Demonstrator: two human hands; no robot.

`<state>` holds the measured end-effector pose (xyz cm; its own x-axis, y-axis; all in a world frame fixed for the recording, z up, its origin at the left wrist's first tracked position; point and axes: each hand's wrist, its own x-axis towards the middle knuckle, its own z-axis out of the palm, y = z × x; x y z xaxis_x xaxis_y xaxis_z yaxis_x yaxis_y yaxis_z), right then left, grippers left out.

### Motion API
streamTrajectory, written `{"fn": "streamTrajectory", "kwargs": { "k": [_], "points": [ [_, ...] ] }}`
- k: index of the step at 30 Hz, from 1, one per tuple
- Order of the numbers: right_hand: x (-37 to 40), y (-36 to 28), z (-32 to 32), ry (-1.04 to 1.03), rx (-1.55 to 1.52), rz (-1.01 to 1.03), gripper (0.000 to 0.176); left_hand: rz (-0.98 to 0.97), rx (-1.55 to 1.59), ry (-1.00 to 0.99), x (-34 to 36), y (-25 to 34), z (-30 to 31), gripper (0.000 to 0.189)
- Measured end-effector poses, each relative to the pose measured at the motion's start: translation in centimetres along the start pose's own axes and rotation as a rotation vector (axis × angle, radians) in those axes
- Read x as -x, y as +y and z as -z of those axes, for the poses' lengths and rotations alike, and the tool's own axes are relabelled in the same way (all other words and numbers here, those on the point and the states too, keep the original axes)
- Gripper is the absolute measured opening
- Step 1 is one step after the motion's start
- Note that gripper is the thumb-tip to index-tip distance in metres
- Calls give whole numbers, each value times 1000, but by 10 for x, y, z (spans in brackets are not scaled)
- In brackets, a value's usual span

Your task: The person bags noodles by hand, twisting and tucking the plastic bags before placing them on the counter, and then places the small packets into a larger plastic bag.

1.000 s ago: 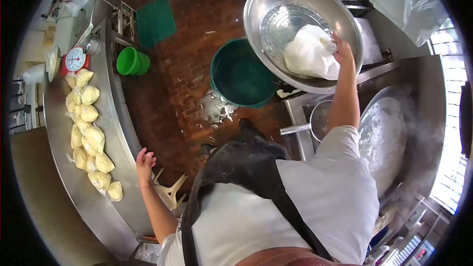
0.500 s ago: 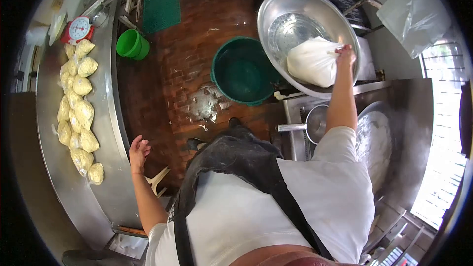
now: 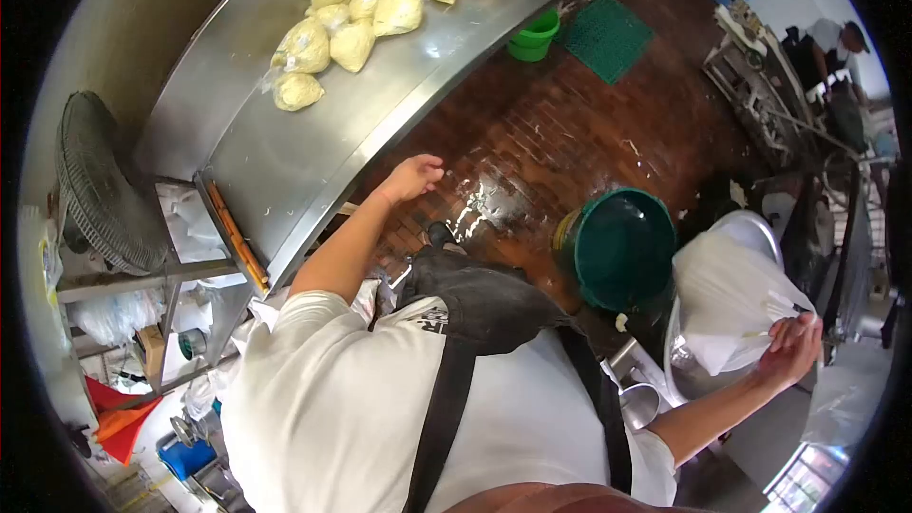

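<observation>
On the right, my right hand [image 3: 790,347] is closed on the gathered top of a full white cloth bag [image 3: 727,299]. The bag is over the large metal basin [image 3: 676,361], covering much of its opening. Whether it touches the basin's bottom is hidden. My left hand [image 3: 415,179] is held out above the floor near the steel table's edge, its fingers loosely curled and apart, with nothing in it.
Several bags of pale yellow strips [image 3: 397,9] lie on the steel table [image 3: 275,161]. A dark green tub [image 3: 622,247] stands left of the basin. Farther off are a green bucket [image 3: 534,36], a green mat [image 3: 608,38], and another person [image 3: 836,52]. A fan [image 3: 100,180] stands left.
The view has turned toward the left table. The white bag now appears higher, stretched upward in my right hand. My left hand remains empty.
</observation>
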<state>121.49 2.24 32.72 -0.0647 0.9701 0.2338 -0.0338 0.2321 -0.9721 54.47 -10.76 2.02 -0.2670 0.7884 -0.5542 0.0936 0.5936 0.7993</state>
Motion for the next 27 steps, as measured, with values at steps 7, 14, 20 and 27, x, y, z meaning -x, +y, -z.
{"fn": "streamTrajectory", "kwargs": {
  "k": [7,14,20,27],
  "points": [
    [-27,-26,-273,-651,-281,400,84,-515,133,180,56,55,56,47],
    [-15,19,-532,-1133,-662,-7,68,-1075,-415,787,172,105,137,70],
    [13,81,-729,-1449,-469,-100,52,-780,-393,1070,134,90,172,40],
    [-44,181,-859,-1520,-51,-487,37,-159,458,1413,180,-48,260,28]
  ]
}}
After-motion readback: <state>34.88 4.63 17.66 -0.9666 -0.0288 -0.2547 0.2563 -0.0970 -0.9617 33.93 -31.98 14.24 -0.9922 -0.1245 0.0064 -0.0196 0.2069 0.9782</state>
